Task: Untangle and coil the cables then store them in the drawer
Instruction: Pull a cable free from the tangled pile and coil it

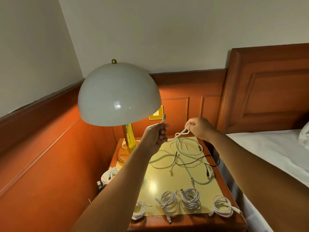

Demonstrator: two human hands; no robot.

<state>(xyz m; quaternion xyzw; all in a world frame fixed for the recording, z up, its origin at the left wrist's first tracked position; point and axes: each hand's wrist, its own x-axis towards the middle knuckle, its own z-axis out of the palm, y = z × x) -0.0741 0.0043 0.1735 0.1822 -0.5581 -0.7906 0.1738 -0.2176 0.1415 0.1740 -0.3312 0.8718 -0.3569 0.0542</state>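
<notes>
My left hand (158, 134) grips one end of a white cable (179, 134), and its plug sticks up above my fist. My right hand (199, 128) pinches a loop of the same cable further along. Both hands hover above the nightstand (224, 221). Below them lies a tangle of pale green, white and thin black cables (185, 158). Several coiled white cables (190, 199) sit in a row along the front edge, and another white coil (108, 176) lies at the left side. No drawer shows in this view.
A lamp with a white dome shade (118, 96) and a gold stem stands at the nightstand's back left. Wood panelling runs behind and to the left. A bed with a white sheet (274, 148) and a wooden headboard (269, 91) is on the right.
</notes>
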